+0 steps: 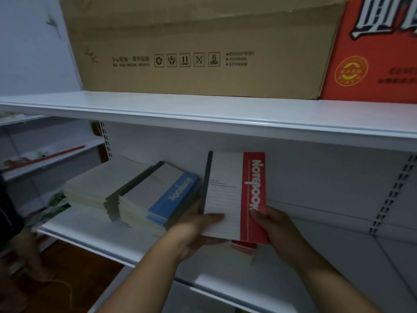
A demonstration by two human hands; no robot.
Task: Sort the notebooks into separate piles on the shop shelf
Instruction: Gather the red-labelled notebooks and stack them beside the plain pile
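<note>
Partway sorted: blue pile (167,199) and plain pile (101,184) left of red-banded notebook (237,195), gripped by left hand (198,227) and right hand (275,227), red pile (243,248) underneath barely begun.

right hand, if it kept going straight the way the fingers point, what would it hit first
The right hand points up and toward the back of the shelf. Apart from the red notebook it already grips, the first thing in line looks like the white back panel; depth is hard to judge in this view.
</note>
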